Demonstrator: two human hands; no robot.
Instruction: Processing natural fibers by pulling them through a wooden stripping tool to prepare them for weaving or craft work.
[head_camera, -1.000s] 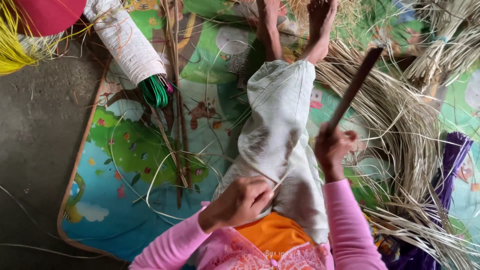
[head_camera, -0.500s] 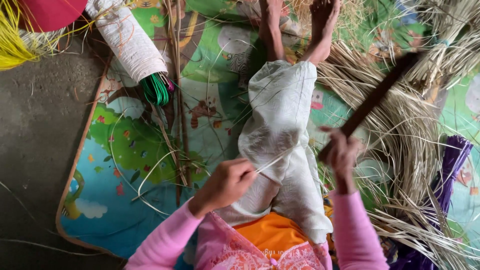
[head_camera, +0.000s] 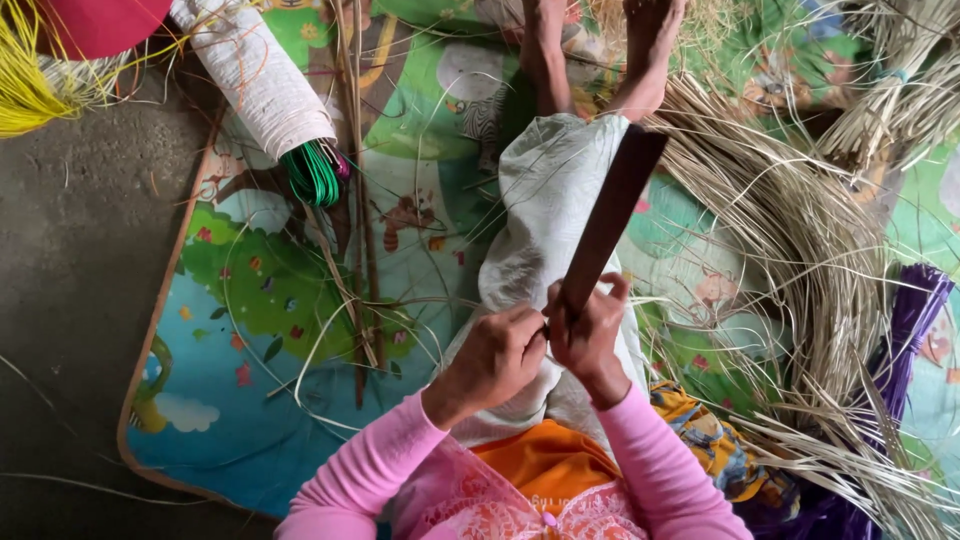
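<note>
Nearest, over the lap, the left hand (head_camera: 495, 358) pinches a thin strip beside the right hand (head_camera: 588, 335), clenched around a dark blade (head_camera: 610, 222) above a white cloth (head_camera: 545, 215). Beyond, dried reeds (head_camera: 800, 230) cover the mat's (head_camera: 200, 400) right edge.

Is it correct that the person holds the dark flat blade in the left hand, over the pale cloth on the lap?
Not quite. In the head view the right hand holds the dark flat blade; the left hand only meets it at the base. It is over the pale cloth.
</note>
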